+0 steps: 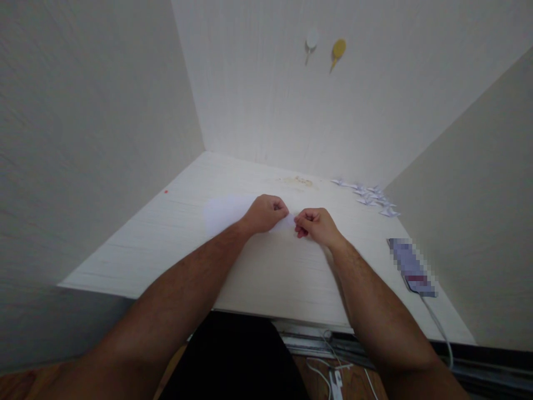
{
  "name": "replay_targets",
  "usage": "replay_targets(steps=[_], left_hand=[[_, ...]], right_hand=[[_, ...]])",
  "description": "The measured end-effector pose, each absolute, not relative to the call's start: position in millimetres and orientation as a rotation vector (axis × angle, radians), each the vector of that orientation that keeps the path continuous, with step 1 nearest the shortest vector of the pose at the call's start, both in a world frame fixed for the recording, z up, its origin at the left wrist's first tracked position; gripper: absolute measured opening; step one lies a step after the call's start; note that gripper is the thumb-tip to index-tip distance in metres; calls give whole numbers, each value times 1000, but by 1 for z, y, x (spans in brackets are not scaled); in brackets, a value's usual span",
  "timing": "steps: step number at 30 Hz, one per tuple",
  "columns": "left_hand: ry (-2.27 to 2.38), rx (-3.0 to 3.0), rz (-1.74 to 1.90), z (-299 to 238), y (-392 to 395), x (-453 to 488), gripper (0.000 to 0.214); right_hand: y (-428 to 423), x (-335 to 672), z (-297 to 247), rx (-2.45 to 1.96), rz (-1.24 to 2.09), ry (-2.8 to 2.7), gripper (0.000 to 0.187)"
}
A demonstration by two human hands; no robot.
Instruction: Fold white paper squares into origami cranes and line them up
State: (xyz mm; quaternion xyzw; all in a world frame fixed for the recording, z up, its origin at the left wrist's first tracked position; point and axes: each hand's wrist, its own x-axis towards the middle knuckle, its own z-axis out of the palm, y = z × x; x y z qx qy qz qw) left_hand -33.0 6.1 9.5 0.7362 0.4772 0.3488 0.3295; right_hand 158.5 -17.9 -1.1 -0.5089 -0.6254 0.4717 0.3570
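Note:
A small piece of white paper (pixel 290 218) is pinched between my two hands, just above the middle of the white table. My left hand (pixel 268 213) is closed on its left side, thumb against the fingers. On the opposite side, my right hand (pixel 313 224) grips the paper with thumb and forefinger, the other fingers curled in. To the left, partly behind my left wrist, white sheets of paper (pixel 222 214) lie flat on the table. How the small piece is folded is too fine to make out.
Several folded white paper figures (pixel 370 195) stand at the table's back right. A phone (pixel 412 268) with a charging cable (pixel 437 322) lies along the right edge. Walls enclose the table (pixel 275 278). A white hook (pixel 311 40) and a yellow hook (pixel 338 49) are on the back wall.

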Motion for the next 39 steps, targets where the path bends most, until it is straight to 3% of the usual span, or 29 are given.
replay_targets(steps=[6, 16, 21, 24, 27, 32, 36, 39], left_hand=[[1344, 1749, 1076, 14, 15, -50, 20], [1110, 1697, 946, 7, 7, -30, 19], [869, 1295, 1029, 4, 13, -38, 19], [700, 1390, 1031, 3, 9, -33, 34], [640, 1499, 1050, 3, 4, -26, 22], [794, 1578, 1121, 6, 4, -27, 17], [1011, 1715, 1075, 5, 7, -29, 18], [1101, 1781, 998, 2, 7, -28, 18]], right_hand=[[-13, 170, 7, -1326, 1007, -1423, 19], [-16, 157, -5, -1286, 956, -1624, 23], [-14, 162, -1, -1099, 1284, -1407, 25], [-16, 157, 1, -1016, 1517, -1236, 29], [-19, 150, -1, -983, 1652, -1250, 28], [-14, 151, -4, -1018, 1276, -1256, 23], [-13, 158, 1, -988, 1177, -1257, 40], [-17, 159, 4, -1182, 993, -1462, 31]])
